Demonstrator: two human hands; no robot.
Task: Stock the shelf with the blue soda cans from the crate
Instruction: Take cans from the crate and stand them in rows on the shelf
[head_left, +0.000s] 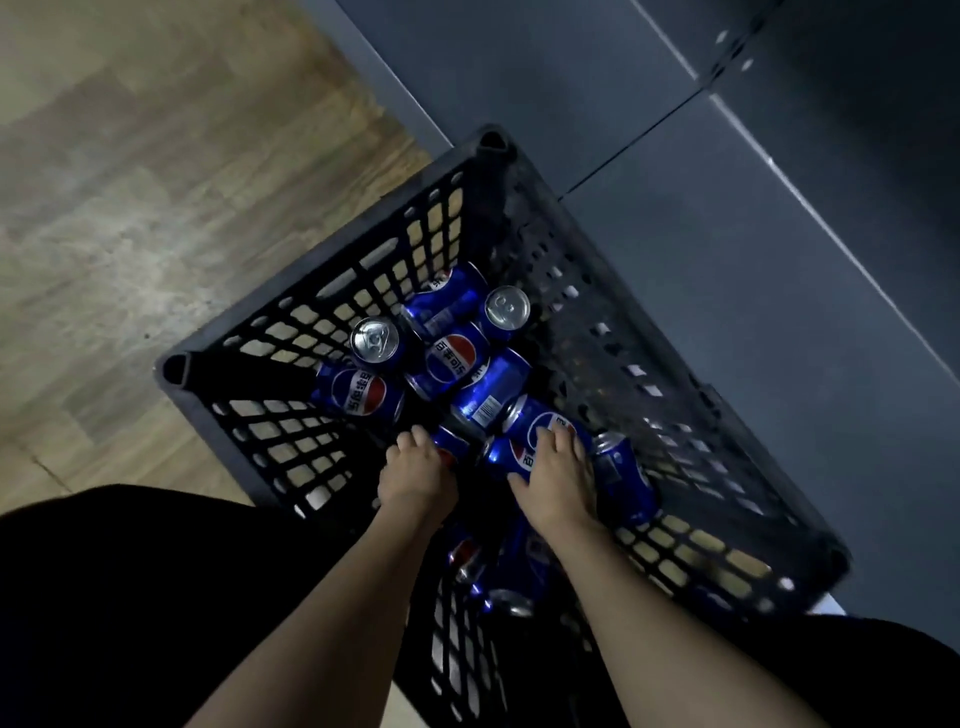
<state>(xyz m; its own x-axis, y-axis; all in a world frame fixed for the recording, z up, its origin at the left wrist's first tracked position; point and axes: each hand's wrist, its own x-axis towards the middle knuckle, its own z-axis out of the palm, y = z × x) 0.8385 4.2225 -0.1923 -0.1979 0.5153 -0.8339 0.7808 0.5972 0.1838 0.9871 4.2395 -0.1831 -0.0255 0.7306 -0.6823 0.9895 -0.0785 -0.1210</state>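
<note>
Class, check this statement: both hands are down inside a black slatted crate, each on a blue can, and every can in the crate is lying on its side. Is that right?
Not quite. In the head view, both hands, left hand and right hand, are in the black crate on blue cans, but two cans stand upright, silver tops showing. The rest lie on their sides.

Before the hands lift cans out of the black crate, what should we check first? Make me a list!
1. Left hand grips a blue soda can: ok.
2. Right hand has a can: ok, its fingers curl over a lying blue can.
3. Way up out of the black plastic lattice crate is free: ok.
4. More cans left to stock: ok, several lie and two stand upright.
5. Room on the shelf: cannot tell, no shelf space shows.
</note>
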